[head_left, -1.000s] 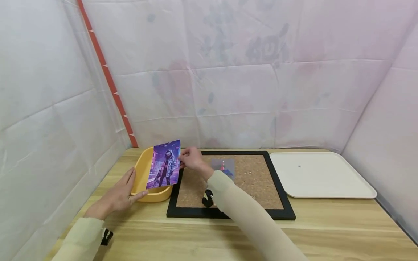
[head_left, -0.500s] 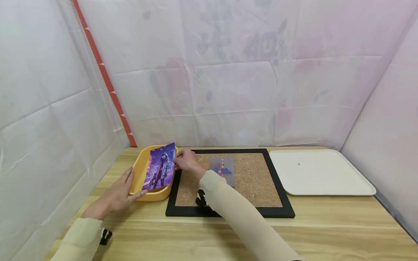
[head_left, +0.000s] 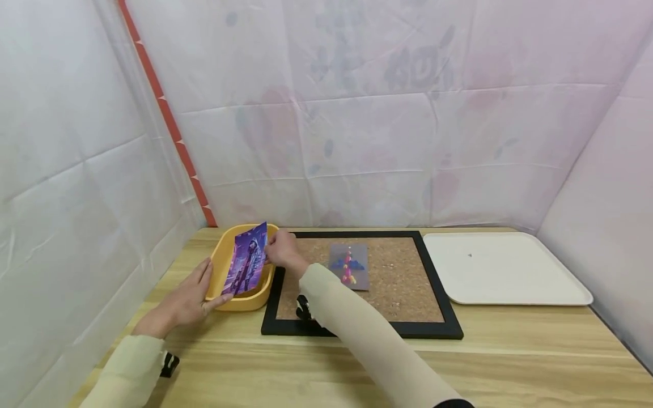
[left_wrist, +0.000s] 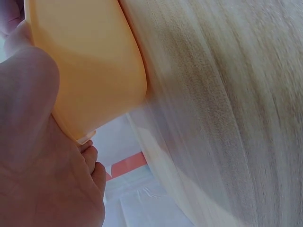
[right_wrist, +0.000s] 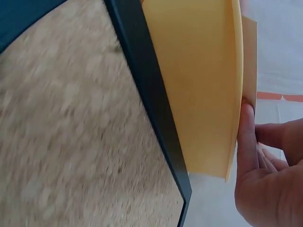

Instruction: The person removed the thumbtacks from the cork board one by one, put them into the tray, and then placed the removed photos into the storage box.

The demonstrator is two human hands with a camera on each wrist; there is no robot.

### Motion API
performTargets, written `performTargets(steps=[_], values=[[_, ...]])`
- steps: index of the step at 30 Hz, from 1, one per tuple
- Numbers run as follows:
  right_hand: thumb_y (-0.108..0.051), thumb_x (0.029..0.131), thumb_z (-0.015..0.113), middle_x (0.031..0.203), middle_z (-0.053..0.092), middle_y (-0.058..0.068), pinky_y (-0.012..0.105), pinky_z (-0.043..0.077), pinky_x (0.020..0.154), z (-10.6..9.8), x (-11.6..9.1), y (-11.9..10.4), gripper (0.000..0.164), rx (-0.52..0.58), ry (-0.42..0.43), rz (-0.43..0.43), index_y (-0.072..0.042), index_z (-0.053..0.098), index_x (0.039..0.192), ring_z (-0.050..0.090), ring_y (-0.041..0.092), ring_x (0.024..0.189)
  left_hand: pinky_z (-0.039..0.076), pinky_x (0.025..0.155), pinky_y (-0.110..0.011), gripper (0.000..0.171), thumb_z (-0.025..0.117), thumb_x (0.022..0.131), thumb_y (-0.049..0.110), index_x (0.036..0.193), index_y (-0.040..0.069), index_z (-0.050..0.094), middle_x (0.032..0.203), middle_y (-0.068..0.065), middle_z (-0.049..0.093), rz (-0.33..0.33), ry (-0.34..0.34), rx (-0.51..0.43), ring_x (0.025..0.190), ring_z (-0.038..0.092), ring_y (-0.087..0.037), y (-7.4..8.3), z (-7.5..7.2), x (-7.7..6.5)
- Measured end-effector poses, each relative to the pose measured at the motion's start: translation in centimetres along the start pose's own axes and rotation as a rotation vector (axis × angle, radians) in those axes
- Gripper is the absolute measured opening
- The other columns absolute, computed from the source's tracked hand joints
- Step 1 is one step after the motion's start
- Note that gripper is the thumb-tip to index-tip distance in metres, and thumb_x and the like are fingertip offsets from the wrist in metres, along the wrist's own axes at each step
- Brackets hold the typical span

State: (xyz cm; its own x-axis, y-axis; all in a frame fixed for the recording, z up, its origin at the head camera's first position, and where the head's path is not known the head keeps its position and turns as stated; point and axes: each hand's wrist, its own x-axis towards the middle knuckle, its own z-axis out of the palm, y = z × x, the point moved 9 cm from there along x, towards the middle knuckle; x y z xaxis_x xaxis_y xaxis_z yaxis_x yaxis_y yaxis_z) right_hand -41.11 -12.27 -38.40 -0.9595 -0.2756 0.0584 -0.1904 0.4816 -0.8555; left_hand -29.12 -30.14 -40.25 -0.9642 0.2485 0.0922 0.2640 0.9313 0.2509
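In the head view, my right hand (head_left: pixel 283 249) pinches the right edge of a purple picture card (head_left: pixel 247 262) showing a hooded figure. The card leans inside a yellow plastic bin (head_left: pixel 242 305), its upper corner reaching near the back rim. From the right wrist view, thumb and fingers hold the card (right_wrist: pixel 250 56) right at the bin's rim, with only its plain back visible. My left hand (head_left: pixel 185 300) holds the bin's near left corner, thumb over the front rim beside the card's lower edge and fingers along the left side. The left wrist view shows this hand (left_wrist: pixel 52 156) against the bin wall (left_wrist: pixel 94 66).
A black-framed cork board (head_left: pixel 408 283) lies flat right of the bin. On it rests a grey card (head_left: pixel 360 279) with a pink and blue design. A white tray (head_left: pixel 510 272) stands farther right. Pale sheeting (head_left: pixel 357 141) walls the back and sides of the wooden table (head_left: pixel 285 362).
My right hand has moved left and lowered the picture card deeper into the bin, turning it more edge-on. The grey card shows more fully. My left hand has stayed at the corner.
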Motion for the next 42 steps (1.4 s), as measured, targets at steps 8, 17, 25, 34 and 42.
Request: performTargets(steps=[8, 17, 25, 34, 42], values=[[-0.001, 0.095, 0.062, 0.048, 0.061, 0.000, 0.020, 0.037, 0.037, 1.2, 0.4, -0.8, 0.054, -0.078, 0.044, 0.026, -0.013, 0.044, 0.046, 0.060, 0.008, 0.043, 0.026, 0.114, -0.068, 0.106, 0.059, 0.098, 0.060, 0.153, -0.021, 0.017, 0.161, -0.041, 0.012, -0.012, 0.007, 0.007, 0.144, 0.021, -0.061, -0.5, 0.0, -0.3], [-0.004, 0.098, 0.059, 0.041, 0.049, -0.006, 0.021, 0.030, 0.036, 2.1, 0.7, -1.3, 0.054, -0.153, 0.039, 0.011, -0.013, 0.044, 0.047, 0.041, 0.008, 0.035, 0.025, 0.115, -0.068, 0.107, 0.059, 0.098, 0.060, 0.152, -0.022, 0.018, 0.160, -0.041, 0.012, -0.014, 0.004, 0.023, 0.145, 0.020, -0.060, -0.5, -0.6, -0.6], [-0.005, 0.100, 0.061, 0.048, 0.061, -0.001, 0.021, 0.038, 0.039, 2.4, 0.4, -0.9, 0.047, -0.142, 0.018, 0.012, -0.009, 0.052, 0.054, 0.058, 0.010, 0.043, 0.027, 0.116, -0.066, 0.106, 0.059, 0.098, 0.060, 0.153, -0.020, 0.017, 0.162, -0.038, 0.012, -0.025, -0.024, 0.024, 0.146, 0.021, -0.058, 0.0, -0.3, -0.4], [-0.007, 0.101, 0.061, 0.056, 0.066, 0.002, 0.021, 0.049, 0.045, 2.1, 0.8, -0.4, 0.033, -0.096, -0.024, 0.015, -0.002, 0.066, 0.069, 0.067, 0.011, 0.049, 0.027, 0.117, -0.065, 0.106, 0.056, 0.098, 0.062, 0.153, -0.020, 0.017, 0.163, -0.038, 0.011, -0.036, -0.023, 0.026, 0.147, 0.020, -0.057, 0.0, 0.0, 0.1], [-0.019, 0.106, 0.056, 0.055, 0.057, -0.001, 0.021, 0.040, 0.042, 2.0, 0.2, -1.7, 0.041, -0.244, -0.112, -0.012, -0.006, 0.059, 0.066, 0.052, 0.010, 0.045, 0.025, 0.118, -0.064, 0.106, 0.057, 0.098, 0.061, 0.153, -0.020, 0.017, 0.163, -0.038, 0.010, -0.028, -0.025, 0.019, 0.147, 0.020, -0.057, 0.0, 0.1, 0.2]])
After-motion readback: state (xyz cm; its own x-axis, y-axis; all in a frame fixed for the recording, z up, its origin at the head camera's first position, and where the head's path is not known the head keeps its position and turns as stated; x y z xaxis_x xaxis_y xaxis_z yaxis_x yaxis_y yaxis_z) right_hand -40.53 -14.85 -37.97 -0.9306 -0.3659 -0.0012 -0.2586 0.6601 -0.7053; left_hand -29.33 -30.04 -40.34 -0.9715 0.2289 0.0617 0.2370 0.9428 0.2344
